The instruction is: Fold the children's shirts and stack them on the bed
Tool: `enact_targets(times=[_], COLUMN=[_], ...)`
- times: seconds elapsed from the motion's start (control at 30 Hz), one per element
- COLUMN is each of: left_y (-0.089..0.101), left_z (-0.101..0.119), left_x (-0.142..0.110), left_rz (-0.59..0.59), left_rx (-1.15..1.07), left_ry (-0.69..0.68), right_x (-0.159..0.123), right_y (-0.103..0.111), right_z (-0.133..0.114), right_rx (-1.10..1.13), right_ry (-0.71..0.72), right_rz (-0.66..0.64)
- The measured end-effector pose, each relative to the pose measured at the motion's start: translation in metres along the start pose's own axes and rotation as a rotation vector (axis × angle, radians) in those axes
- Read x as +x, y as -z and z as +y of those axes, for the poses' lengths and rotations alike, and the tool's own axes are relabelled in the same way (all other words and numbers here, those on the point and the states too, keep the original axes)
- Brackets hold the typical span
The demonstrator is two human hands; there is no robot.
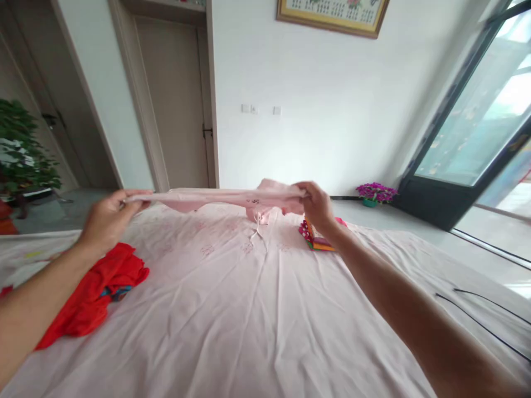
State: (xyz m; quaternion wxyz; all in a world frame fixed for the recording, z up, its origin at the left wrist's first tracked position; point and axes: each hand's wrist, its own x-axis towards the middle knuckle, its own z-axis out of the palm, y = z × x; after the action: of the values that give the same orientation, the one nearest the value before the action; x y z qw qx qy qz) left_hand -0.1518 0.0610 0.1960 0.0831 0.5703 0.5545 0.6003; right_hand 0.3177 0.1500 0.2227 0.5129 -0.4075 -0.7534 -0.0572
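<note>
A pale pink garment is stretched nearly level above the cloth-covered surface, seen almost edge-on. White drawstrings dangle near its middle. My left hand pinches the garment's left end between thumb and fingers. At the other end, my right hand is closed on the fabric. The garment's exact kind cannot be made out from this angle. A crumpled red cloth with a blue patch lies below and beside my left forearm. Behind my right wrist, partly hidden, sits a small stack of colourful items.
A wrinkled pale pink sheet covers the surface. Thin black cords lie at the right. Beyond stand a pot of purple flowers, a glass door and, at the left, a leafy plant.
</note>
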Motion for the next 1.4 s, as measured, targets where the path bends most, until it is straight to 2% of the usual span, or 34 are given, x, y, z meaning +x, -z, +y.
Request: enact_targets(times=[0.1, 0.17, 0.23, 0.3, 0.4, 0.53, 0.7, 0.8, 0.9, 1.03, 1.13, 1.2, 1.23, 1.3, 1.33, 1.4], left_y=[0.002, -0.001, -0.006, -0.010, -0.013, -0.014, -0.003, 0.004, 0.009, 0.005, -0.011, -0.029, -0.041, -0.067, -0.081, -0.108], left_z=[-0.056, -0.090, -0.115, -0.129, -0.134, -0.127, -0.123, -0.120, -0.114, -0.099, -0.077, -0.055, -0.043, -0.016, -0.003, 0.020], left_x=[-0.054, -0.086, -0.111, -0.127, -0.138, -0.138, -0.139, -0.143, -0.148, -0.152, -0.160, -0.171, -0.178, -0.194, -0.202, -0.216], left_rz=[-0.234, -0.396, -0.509, -0.549, -0.544, -0.515, -0.477, -0.502, -0.544, -0.575, -0.570, -0.612, -0.652, -0.757, -0.790, -0.838], left_rx=[0.382, 0.436, 0.442, 0.413, 0.410, 0.473, 0.555, 0.607, 0.667, 0.839, 0.898, 0.827, 0.760, 0.599, 0.532, 0.436], left_ry=[0.127, 0.183, 0.176, 0.116, -0.001, -0.113, -0.201, -0.237, -0.270, -0.285, -0.277, -0.301, -0.319, -0.360, -0.393, -0.464], right_x=[-0.081, -0.128, -0.162, -0.181, -0.187, -0.177, -0.179, -0.194, -0.207, -0.213, -0.207, -0.199, -0.193, -0.181, -0.175, -0.164], right_y=[-0.018, -0.026, -0.027, -0.025, -0.023, -0.023, -0.004, 0.013, 0.023, 0.022, 0.017, 0.011, 0.007, -0.003, -0.009, -0.022], right_z=[0.016, 0.022, 0.021, 0.015, 0.004, -0.006, -0.017, -0.028, -0.042, -0.063, -0.064, -0.048, -0.036, -0.007, 0.007, 0.031], right_rx=[-0.072, -0.129, -0.160, -0.196, -0.288, -0.304, -0.137, -0.034, 0.085, 0.290, 0.471, 0.474, 0.406, 0.105, -0.072, -0.321], right_ry=[-0.066, -0.071, -0.074, -0.093, -0.146, -0.141, 0.114, 0.189, 0.142, 0.012, -0.077, -0.223, -0.322, -0.503, -0.554, -0.690], right_rz=[-0.318, -0.561, -0.727, -0.769, -0.740, -0.698, -0.623, -0.681, -0.789, -0.880, -1.017, -0.990, -0.917, -0.681, -0.614, -0.582])
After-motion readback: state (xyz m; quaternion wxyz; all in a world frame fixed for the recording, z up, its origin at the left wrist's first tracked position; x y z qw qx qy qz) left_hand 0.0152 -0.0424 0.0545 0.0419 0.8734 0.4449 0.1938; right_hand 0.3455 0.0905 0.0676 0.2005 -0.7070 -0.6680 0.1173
